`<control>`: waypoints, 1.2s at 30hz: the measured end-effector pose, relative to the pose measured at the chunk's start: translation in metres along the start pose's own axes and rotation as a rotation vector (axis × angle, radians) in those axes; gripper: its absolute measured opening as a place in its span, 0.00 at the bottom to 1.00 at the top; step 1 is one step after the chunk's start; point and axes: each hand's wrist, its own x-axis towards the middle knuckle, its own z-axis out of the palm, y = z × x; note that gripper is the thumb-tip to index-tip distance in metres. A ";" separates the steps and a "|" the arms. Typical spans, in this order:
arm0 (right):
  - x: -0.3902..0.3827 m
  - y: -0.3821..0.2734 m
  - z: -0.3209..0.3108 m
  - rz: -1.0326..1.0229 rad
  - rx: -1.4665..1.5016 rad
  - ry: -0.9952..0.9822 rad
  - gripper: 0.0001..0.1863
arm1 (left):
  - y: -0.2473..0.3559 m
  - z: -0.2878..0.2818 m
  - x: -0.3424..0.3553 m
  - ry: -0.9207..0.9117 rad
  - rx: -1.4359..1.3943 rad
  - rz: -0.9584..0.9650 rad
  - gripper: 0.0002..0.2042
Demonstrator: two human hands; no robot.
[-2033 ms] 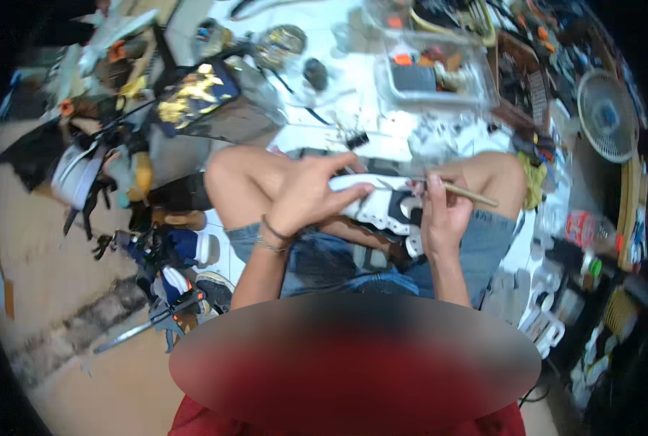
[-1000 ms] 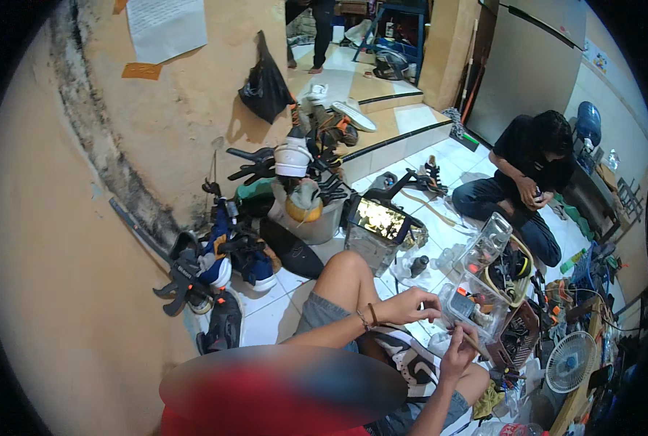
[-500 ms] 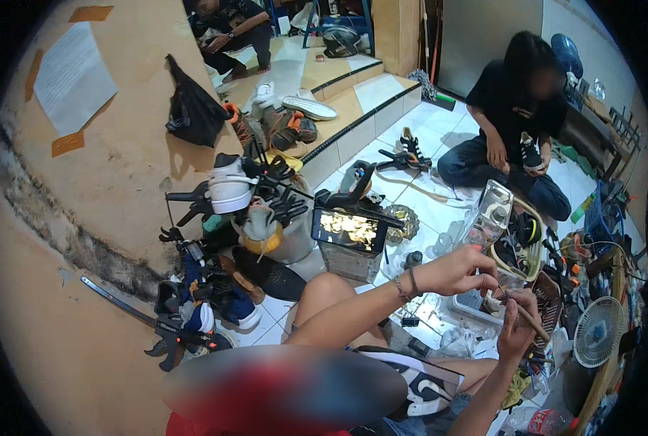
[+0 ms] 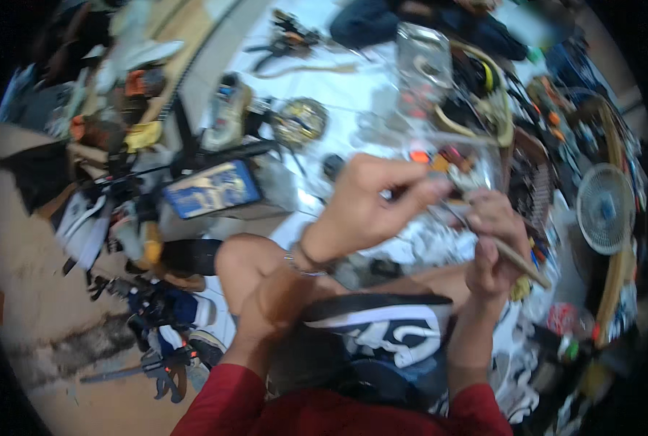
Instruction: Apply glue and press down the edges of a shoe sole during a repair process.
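Observation:
My left hand (image 4: pixel 367 207) is raised over my lap, thumb and forefinger pinched close to the tip of a slim tool; what they hold is too blurred to name. My right hand (image 4: pixel 494 229) grips that tool by its wooden handle (image 4: pixel 531 270), which slants down to the right. Below both hands, a black-and-white shoe upper (image 4: pixel 396 327) lies on my lap. A clear plastic bin (image 4: pixel 491 152) with small coloured items sits just beyond them.
A screen (image 4: pixel 211 190) stands front-left among shoes and clamps (image 4: pixel 171 381). A white fan (image 4: pixel 606 207) is at the right beside a brown basket (image 4: pixel 534 171). A co-worker's dark-clad legs (image 4: pixel 360 22) are at the top, near a clear container (image 4: pixel 422 54).
My view has swung down from the room to my lap. Both hands have left the shoe piece of two seconds ago and are raised close together around the tool.

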 end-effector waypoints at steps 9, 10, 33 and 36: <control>0.014 0.084 0.015 0.445 -0.208 0.010 0.04 | -0.060 -0.046 -0.006 0.258 -0.478 -0.109 0.16; 0.022 0.103 0.018 0.421 -0.266 -0.060 0.07 | -0.062 -0.038 -0.003 0.192 -0.516 -0.087 0.13; 0.056 0.232 0.100 0.213 -0.692 -0.387 0.15 | -0.101 0.037 -0.027 -0.454 -0.471 -0.209 0.13; 0.080 0.188 0.103 0.196 -0.626 -0.252 0.16 | -0.099 0.031 -0.027 -0.447 -0.521 -0.203 0.12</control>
